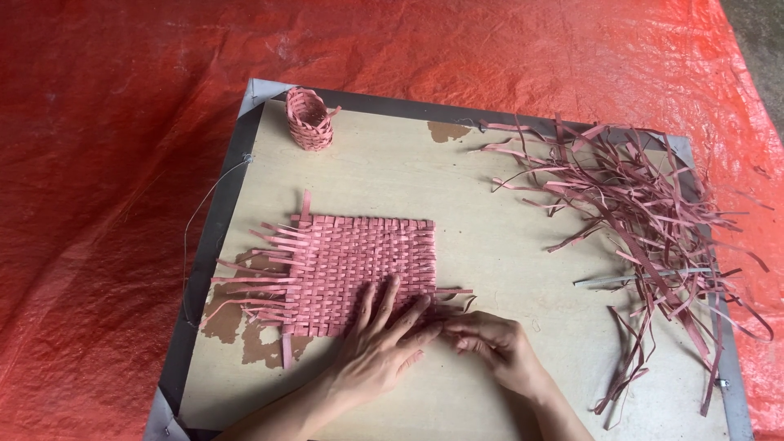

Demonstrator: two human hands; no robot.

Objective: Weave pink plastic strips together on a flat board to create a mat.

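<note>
**Woven pink mat under 2 hands**

A flat square mat (355, 273) of interlaced pink strips lies on the board (490, 245), nearer its left edge. Its weave is tight and checkered, with loose strip ends fanning out on the left side. The left hand (380, 339) rests on the mat's near right corner, fingers spread flat. The right hand (490, 343) sits just beside it, fingertips pinching a strip end there. A heap of loose strips (637, 212) sprawls along the right edge; a small woven basket (310, 120) stands at the far left corner.
</note>
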